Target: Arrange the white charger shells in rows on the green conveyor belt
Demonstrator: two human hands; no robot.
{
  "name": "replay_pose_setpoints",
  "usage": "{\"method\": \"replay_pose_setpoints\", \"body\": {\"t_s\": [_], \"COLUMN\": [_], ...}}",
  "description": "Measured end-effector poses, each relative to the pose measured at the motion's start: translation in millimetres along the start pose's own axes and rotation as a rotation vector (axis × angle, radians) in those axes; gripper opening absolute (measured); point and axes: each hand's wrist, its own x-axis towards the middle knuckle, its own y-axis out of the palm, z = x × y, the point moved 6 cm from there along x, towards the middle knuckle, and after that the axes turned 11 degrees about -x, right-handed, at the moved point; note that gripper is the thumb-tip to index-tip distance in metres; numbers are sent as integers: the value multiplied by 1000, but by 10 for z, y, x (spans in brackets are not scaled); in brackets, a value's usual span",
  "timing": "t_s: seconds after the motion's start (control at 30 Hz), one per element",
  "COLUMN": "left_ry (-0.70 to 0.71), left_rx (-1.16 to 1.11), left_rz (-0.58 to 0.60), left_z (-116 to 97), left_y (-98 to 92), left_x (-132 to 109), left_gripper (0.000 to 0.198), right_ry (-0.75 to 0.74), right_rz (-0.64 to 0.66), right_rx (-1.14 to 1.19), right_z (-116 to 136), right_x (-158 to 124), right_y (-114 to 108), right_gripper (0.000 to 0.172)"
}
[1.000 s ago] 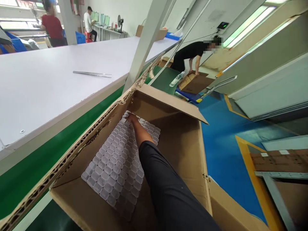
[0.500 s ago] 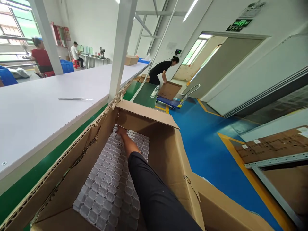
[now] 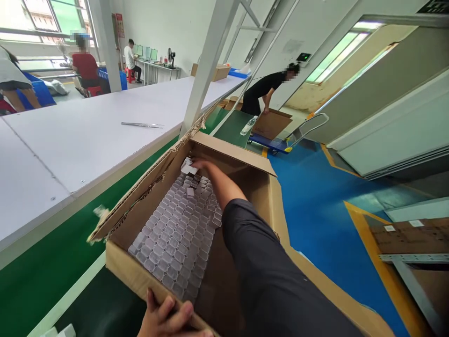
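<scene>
- My open cardboard box (image 3: 135,271) leans at a slant in view beside the long white table (image 3: 91,126), its far flap (image 3: 235,153) folded outward and its left edge torn and ragged.
- Inside it, small translucent cases (image 3: 171,234) with rounded corners lie side by side in close rows, filling the left part of the box from near my end to the far corner.
- At that far left corner, a few pieces sit out of line: a white piece (image 3: 190,169) beside my fingers and a small loose case (image 3: 190,192) on top of the rows.
- My right hand (image 3: 199,164) is down in the box, at the white piece; the fingers are partly hidden, so I cannot tell whether they are closed on it.
- My left hand (image 3: 168,318) touches the box's near wall at the rim, fingers a little apart; my thumb is not clear, so I cannot tell whether I am clamping the cardboard.
- Farther off, a person in black (image 3: 264,86) has hands on a brown carton (image 3: 271,124) above a blue trolley (image 3: 270,144).
- Another open carton (image 3: 220,72) stands on the table's far end, near a blue tray (image 3: 238,73).
</scene>
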Motion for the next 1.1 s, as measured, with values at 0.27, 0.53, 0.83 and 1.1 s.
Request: {"method": "replay_pose_setpoints", "body": {"t_s": [0.27, 0.53, 0.83, 1.1], "left_ry": [-19, -251, -603, -1172], "left_rx": [-6, -284, -266, -246], "left_rz": [-145, -417, -44, -67], "left_z": [-65, -383, -740, -979], "left_y": [-491, -1431, -1381, -1106], "left_x": [274, 139, -1096, -2841], "left_gripper": [82, 108, 101, 99], "right_ry": [-357, -856, -1003, -1175], "right_rz": [-53, -271, -98, 372], "right_rx": [24, 74, 50, -109], "right_z": [746, 1690, 2358, 3638], "right_x": [-1841, -4236, -4695, -4812], "right_y": [-365, 263, 1944, 3366], "right_gripper": [47, 47, 59, 51]}}
